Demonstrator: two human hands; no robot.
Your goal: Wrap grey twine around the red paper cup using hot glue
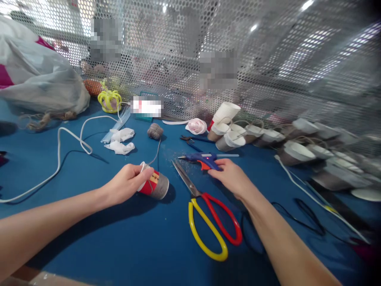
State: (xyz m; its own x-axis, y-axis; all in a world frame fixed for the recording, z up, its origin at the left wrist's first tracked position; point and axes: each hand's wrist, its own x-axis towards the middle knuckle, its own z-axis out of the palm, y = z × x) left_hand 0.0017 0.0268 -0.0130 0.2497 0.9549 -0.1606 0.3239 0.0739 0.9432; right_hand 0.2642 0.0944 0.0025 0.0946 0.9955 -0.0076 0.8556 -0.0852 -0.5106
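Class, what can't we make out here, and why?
Head view:
Inside of red-and-grey paper cup: hidden by its wall and the left hand.
Grip of blue plastic glue gun: partly covered by the right hand.
Pale plastic bag: cut off by the left edge.
Shapes behind silver perforated metal screen: veiled, blurred.

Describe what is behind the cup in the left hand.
Beyond the cup, a grey strand runs to a yarn ball on the blue table. Whatever the cup and left hand cover is hidden.
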